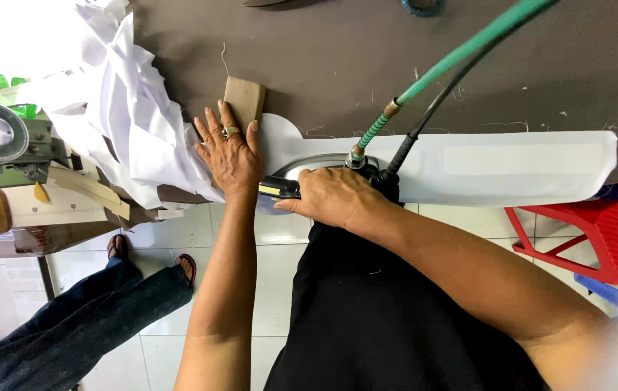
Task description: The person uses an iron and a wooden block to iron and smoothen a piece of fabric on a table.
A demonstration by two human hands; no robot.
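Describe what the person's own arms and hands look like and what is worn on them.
Both arms are bare, no sleeves showing. The left hand wears a ring with a pale top on one finger. The right hand shows no ring, watch or glove.

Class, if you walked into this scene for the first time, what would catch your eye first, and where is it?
At the centre, the right hand grips a steam iron on a long white fabric piece, with a green hose rising to the upper right. The left hand presses flat beside it, next to a heap of white cloth.
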